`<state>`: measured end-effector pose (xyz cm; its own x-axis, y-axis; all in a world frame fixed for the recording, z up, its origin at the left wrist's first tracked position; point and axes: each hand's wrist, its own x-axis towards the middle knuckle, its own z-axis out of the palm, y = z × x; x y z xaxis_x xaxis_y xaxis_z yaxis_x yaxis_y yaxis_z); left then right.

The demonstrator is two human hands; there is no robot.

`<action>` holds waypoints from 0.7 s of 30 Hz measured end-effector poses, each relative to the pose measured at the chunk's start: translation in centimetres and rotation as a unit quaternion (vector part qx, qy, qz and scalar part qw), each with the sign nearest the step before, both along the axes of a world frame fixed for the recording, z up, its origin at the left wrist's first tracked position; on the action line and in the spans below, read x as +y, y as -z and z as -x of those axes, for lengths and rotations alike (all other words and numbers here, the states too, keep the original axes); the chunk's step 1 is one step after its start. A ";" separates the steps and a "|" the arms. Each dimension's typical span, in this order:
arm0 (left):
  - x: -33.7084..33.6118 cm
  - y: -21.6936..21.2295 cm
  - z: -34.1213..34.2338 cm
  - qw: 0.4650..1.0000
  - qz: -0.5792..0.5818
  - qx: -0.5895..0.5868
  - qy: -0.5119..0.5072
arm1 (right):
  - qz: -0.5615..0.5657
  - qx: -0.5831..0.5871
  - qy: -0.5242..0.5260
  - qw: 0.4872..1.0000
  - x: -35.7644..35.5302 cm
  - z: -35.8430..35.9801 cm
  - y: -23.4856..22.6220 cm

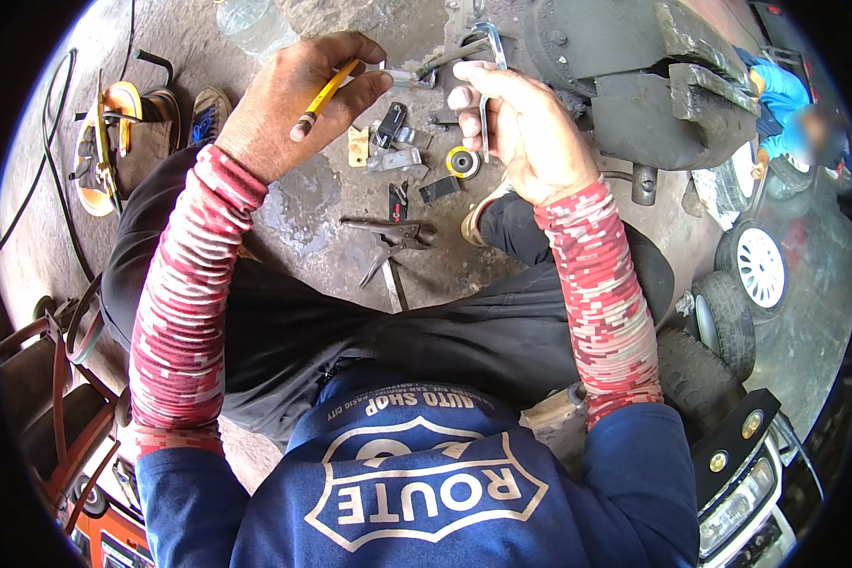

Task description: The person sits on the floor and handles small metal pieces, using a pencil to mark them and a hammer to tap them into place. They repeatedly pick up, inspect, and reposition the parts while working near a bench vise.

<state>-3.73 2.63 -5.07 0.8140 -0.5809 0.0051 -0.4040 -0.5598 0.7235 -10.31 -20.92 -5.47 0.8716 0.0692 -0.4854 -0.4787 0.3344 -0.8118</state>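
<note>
small metal part (402, 76) sits between the two hands, far from the body and above the concrete floor (303, 218), and this is the place where both tools meet. going from the left: the left hand (298, 99) is closed around a yellow-handled screwdriver (329, 92). its long axis goes from lower left to upper right, so the tip points toward the part and toward the other hand. the part itself is held at the tips of the left fingers, as far as i can see, but the exact grip is partly hidden. to the right of it, the right hand (525, 123) is clamped on a silver wrench (486, 90), which stands nearly upright in the fist, with its head at the far end, just beside the part. the two hands are near each other but not touching. the left hand is the nearer one to the part. on the floor under the hands lie locking pliers (393, 237), a yellow and black round piece (462, 161) and some small dark clips (391, 123). far right is a dark machine body (634, 85).
</note>
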 end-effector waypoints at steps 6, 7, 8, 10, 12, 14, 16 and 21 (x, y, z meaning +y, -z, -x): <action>0.4 1.2 -0.2 0.997 0.040 -0.070 0.012 | -0.026 0.003 0.033 0.999 0.3 0.0 0.1; 0.5 1.3 -0.3 0.996 0.044 -0.075 0.017 | -0.029 0.000 0.040 0.999 0.3 0.0 0.1; 0.6 1.3 -0.3 0.995 0.049 -0.088 0.019 | -0.032 -0.002 0.047 0.998 0.2 0.1 0.0; 0.6 1.2 -0.2 0.994 0.056 -0.088 0.024 | -0.037 -0.012 0.050 0.998 0.2 0.2 -0.1; 0.5 0.9 -0.2 0.997 0.029 -0.059 0.026 | -0.040 -0.013 0.046 0.998 0.3 0.2 -0.3; 0.5 0.3 -0.2 0.999 -0.038 0.011 0.024 | -0.033 -0.008 0.046 0.998 0.4 0.3 -0.5; 0.5 -0.2 -0.1 0.999 -0.025 0.031 0.000 | -0.025 0.003 0.049 0.998 0.6 0.4 -0.8; 0.1 -0.2 0.3 0.997 0.042 0.031 -0.054 | 0.023 -0.005 0.025 0.999 0.6 0.7 -1.7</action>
